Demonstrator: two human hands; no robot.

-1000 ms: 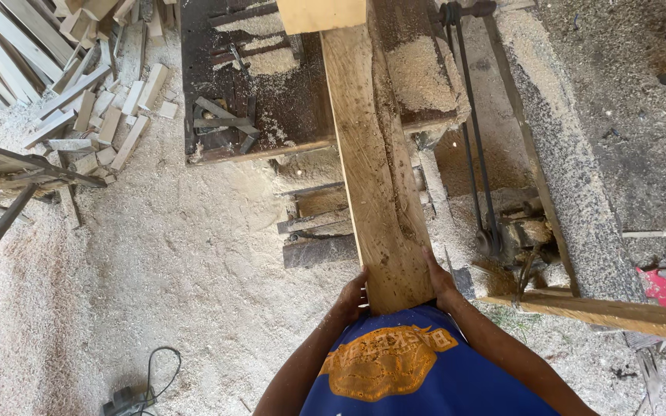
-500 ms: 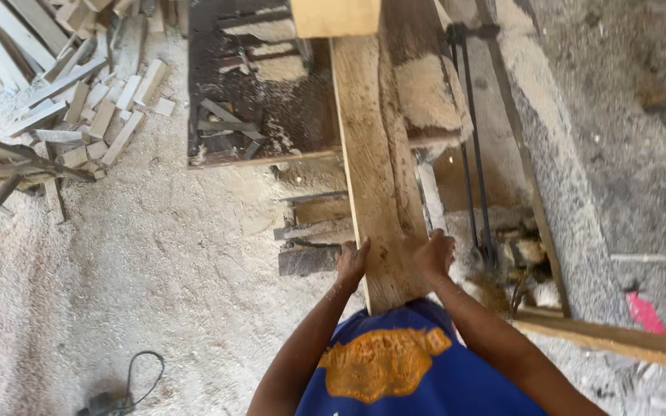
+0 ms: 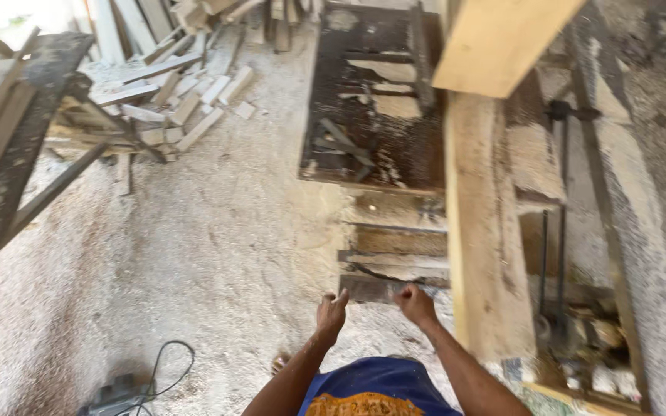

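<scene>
Both my hands hang empty with loosely curled fingers, left hand beside right hand. The long pale rough-sawn wooden plank lies just right of them on the bench.

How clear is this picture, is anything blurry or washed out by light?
Head view: the top left corner is blown out by daylight; the left hand and right hand are smeared by motion, their fingers hard to tell; the pale plank beside them is soft too; the scrap wood pile is fairly readable; the sawdust floor is evenly lit, with soft shadows.
</scene>
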